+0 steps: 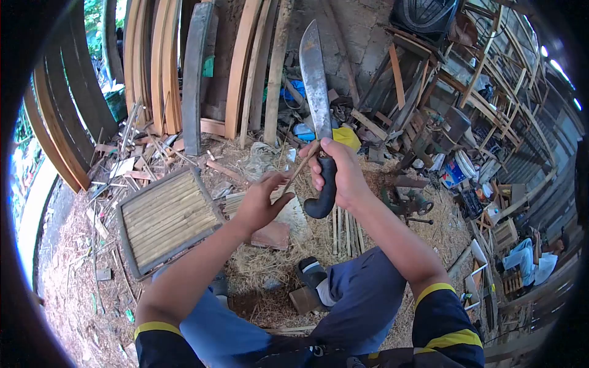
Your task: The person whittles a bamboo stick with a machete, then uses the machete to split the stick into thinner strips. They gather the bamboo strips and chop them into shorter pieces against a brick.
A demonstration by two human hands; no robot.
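Observation:
My right hand (334,168) is closed around the black curved handle of a machete (315,86), whose long worn blade points up and away from me. Pinched in the same hand, by the thumb and forefinger, is the top end of a thin wooden stick (302,164). The stick slants down to my left hand (261,202). There the thumb and fingers stand apart around its lower end, with a gap between them. Below the hands lie a reddish block (270,235) and several pale thin strips (347,230) on the shaving-covered ground.
A framed slatted panel (169,214) lies left of my legs. Curved planks (164,67) lean upright at the back left. Scrap wood, a yellow bag (347,138) and a metal vise-like tool (414,201) lie around. A stacked wooden frame (491,92) and another person (531,260) are at right.

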